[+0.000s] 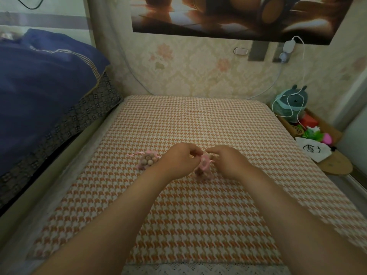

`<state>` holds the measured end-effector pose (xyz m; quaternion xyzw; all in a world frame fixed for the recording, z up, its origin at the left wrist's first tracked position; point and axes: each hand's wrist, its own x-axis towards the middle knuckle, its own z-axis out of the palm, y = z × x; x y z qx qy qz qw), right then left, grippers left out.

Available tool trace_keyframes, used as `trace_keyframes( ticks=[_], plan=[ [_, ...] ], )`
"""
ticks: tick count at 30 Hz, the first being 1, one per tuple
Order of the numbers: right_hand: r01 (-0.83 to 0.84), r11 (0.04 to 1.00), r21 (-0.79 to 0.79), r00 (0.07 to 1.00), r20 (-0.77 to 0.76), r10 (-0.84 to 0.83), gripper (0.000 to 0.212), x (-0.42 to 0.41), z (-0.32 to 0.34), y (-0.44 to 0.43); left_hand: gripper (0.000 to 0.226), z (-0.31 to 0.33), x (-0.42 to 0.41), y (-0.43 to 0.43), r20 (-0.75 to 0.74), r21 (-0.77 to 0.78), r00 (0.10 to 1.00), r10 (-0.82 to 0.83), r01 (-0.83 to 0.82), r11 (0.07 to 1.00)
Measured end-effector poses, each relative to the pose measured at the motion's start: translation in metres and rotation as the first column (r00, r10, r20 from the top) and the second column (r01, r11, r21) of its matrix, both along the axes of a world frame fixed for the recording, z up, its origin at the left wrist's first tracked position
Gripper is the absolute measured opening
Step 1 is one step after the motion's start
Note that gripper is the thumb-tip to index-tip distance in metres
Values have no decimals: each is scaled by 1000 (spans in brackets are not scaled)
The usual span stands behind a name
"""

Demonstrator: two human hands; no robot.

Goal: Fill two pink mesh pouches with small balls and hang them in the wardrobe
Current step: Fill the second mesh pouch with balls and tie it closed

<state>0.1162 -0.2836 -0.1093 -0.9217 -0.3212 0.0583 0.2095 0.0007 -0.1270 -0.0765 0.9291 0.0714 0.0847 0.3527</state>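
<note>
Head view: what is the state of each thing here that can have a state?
held pouch: holds balls, neck pinched by both hands.
free pouch: holds balls, lies untouched.
left hand: pinches the held pouch's neck.
right hand: pinches the held pouch's neck.
charger: plugged into the wall.
</note>
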Motion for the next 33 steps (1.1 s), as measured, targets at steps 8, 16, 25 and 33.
trace_keyframes(
  ticks=[8,16,25,33],
  plan=[
    [30,1000,-5,999,-25,-30,16,7,-13,2,26,-2,1,-1,7,-25,1000,4,-4,1000],
    [125,920,371,990,-109,-90,14,-9,20,-15,28,-1,-1,-4,1,-37,1000,12,-12,999],
    [-62,911,407,997,-10,72,9,-53,51,-10,27,0,-5,-6,4,-60,1000,-21,21,998],
    [-94,955,281,994,83,74,18,-44,48,-13,27,-4,-4,-3,1,-129,999,-39,39,991]
  ],
)
